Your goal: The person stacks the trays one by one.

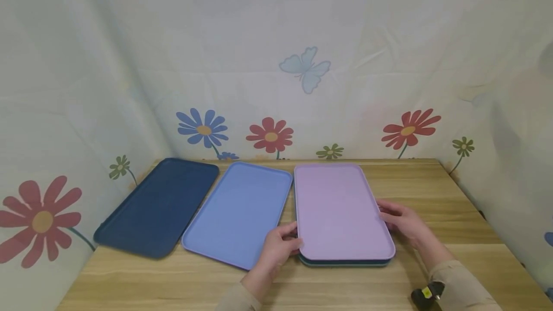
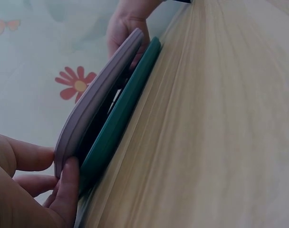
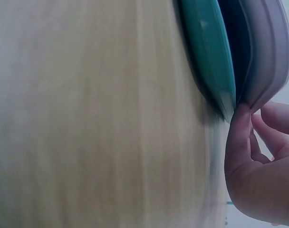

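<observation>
A pinkish-purple rectangular tray (image 1: 341, 210) lies over a green tray (image 2: 120, 116) at the right of the table's middle. Dark space shows between their rims in both wrist views. My left hand (image 1: 275, 247) pinches the purple tray's left rim near the front corner, thumb and fingers on either side of the edge. On the opposite side, my right hand (image 1: 404, 223) grips the right rim the same way, with fingertips wedged between purple and green in the right wrist view. The green tray stays beneath, mostly hidden from the head view.
Left of the stack lies a light blue tray (image 1: 242, 210), slightly turned. Farther left is a navy tray (image 1: 160, 205). A small black device with a yellow label (image 1: 426, 294) sits by the right sleeve. A flower-printed curtain (image 1: 242, 37) hangs behind the wooden table (image 1: 173, 277).
</observation>
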`<state>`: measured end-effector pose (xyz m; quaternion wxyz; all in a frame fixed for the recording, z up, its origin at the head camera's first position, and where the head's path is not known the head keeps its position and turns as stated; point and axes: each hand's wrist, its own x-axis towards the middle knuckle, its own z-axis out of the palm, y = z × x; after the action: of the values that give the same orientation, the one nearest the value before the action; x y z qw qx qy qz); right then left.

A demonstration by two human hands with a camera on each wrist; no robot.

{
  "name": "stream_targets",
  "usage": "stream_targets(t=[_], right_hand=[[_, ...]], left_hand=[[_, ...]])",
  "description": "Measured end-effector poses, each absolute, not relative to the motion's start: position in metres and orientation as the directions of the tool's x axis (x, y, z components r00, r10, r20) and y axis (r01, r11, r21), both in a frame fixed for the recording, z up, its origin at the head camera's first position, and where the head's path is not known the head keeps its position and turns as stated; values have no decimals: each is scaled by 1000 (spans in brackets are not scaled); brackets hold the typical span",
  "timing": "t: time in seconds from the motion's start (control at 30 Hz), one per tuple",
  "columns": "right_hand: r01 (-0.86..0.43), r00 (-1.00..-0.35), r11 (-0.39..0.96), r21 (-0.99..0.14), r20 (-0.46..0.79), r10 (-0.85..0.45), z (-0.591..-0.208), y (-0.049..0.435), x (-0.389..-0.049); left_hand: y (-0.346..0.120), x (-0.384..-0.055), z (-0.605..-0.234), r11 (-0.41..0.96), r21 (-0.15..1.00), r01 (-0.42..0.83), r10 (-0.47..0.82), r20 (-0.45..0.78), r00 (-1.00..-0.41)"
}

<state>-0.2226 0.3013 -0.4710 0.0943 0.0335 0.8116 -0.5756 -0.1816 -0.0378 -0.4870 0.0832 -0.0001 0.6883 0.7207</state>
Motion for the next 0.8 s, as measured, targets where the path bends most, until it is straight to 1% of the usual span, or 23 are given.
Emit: stream_targets(t=[0.53,0.8], right_hand=[[149,-981,320,-936,-181,-73,-474,302,-224],[156,-979,336,-929,-190,-70,-472,301,-224]], left_hand=[[-36,-183,-487,7,990,-140,100,-140,-985],[-35,-182,-486,41,995,-96,79,-99,-992]])
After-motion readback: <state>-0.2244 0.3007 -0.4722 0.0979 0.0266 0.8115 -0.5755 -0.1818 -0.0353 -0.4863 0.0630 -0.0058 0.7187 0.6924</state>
